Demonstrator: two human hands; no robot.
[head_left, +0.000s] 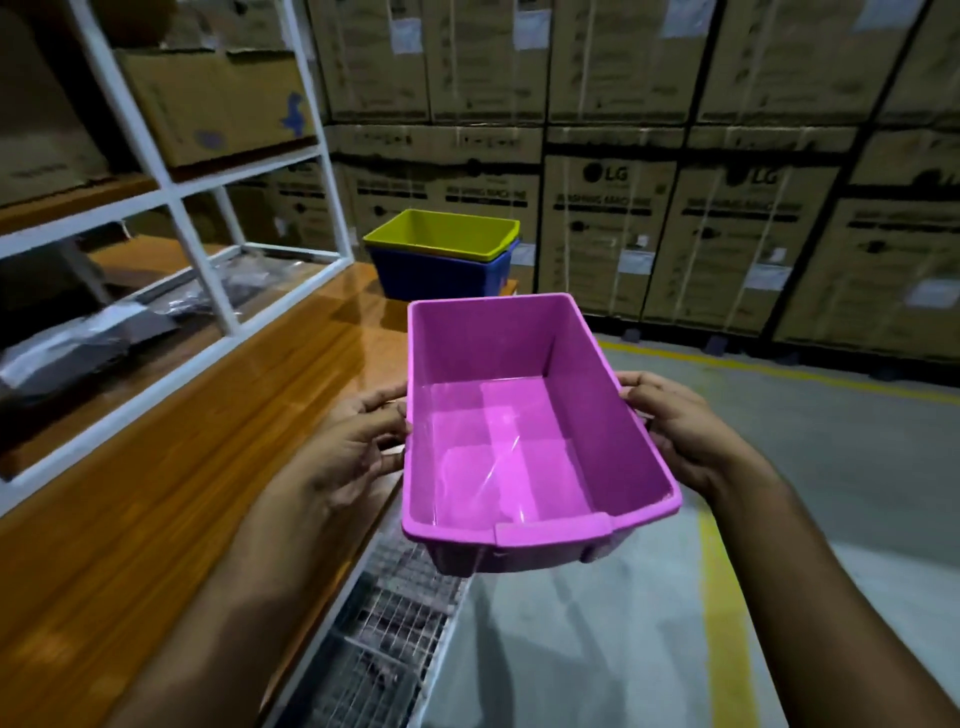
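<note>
Both hands, left hand (358, 441) and right hand (675, 431), grip the empty pink bin (519, 431) by its long sides, held in the air right of the counter (156, 493). Keep it level and squared to nest in the yellow bin (441, 234) beyond.

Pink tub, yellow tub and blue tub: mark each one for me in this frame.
pink tub (519, 441): head view, on its bare inner floor.
yellow tub (447, 228): head view, on its inner wall.
blue tub (436, 278): head view, on its front outer wall.
</note>
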